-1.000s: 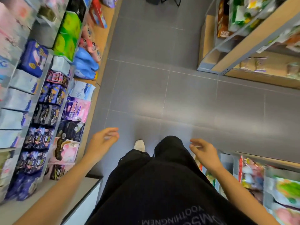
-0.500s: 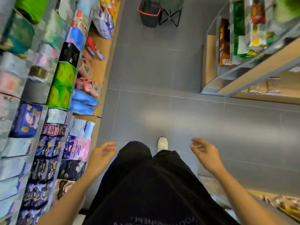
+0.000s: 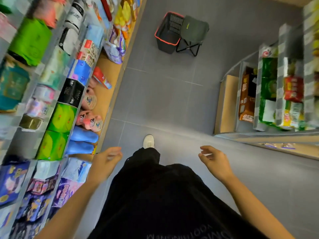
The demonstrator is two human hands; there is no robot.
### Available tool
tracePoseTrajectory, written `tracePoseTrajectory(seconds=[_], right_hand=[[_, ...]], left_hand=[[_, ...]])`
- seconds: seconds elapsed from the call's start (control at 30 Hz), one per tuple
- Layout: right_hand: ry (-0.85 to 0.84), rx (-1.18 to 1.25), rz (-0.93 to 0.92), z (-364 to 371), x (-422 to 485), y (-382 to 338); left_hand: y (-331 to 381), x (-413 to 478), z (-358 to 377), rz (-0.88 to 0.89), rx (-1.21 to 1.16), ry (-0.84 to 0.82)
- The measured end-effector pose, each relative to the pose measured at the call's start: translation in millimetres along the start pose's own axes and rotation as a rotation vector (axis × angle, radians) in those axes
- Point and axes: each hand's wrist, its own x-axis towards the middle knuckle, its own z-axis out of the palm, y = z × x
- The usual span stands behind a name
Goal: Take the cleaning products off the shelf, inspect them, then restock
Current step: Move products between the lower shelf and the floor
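I stand in a shop aisle between two shelf units. My left hand (image 3: 107,159) hangs in front of me with loosely curled fingers and holds nothing, close to the left shelf's lower edge. My right hand (image 3: 214,161) is also relaxed and holds nothing, out over the grey floor. The left shelf (image 3: 110,94) carries packaged goods: green packs (image 3: 60,118), blue packs (image 3: 81,140), pink pouches (image 3: 89,119) and purple bags (image 3: 69,192). I cannot tell which are cleaning products.
A black basket with a red rim (image 3: 168,33) stands on the floor ahead, beside a dark folding stool (image 3: 192,35). A second shelf unit (image 3: 226,104) with snack packs lines the right side. Grey tiled floor (image 3: 164,94) runs between them. My white shoe (image 3: 148,140) steps forward.
The view has advanced down the aisle, and the basket and stool have come fully into sight. Both hands stay relaxed, holding nothing, and a white shoe has stepped forward.
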Motion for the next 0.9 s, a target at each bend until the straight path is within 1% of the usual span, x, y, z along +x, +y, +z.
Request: tracePoseTrajectory(seconds=[0.23,0.4,0.47,0.6,0.77,0.9], right_hand=[[0.002,0.06,0.126,-60.3,103.5,-60.4],[0.01,0.097,0.139,-104.5,202.1,-88.4],[-0.015,0.111,0.116,-126.1,249.5,-102.8],[-0.033,0.11,0.043,-177.7,337.5,-145.4],[-0.084,0.035,-0.088,-240.8,439.2,-226.2],[-0.106,-0.034,-0.186,-272.6,521.9,-297.5]], left_hand=[[130.7,143.7,-29.1,0.109,0.04,-0.051],[212.3,243.5,-25.9,0.133,0.106,-0.074],[239.5,279.5,-20.7,0.129,0.15,-0.083],[288.1,331.3,-21.2,0.0,0.212,-0.083],[335.2,382.5,-30.3,-0.084,0.229,-0.047],[370.5,430.5,-38.1,-0.115,0.192,-0.018]])
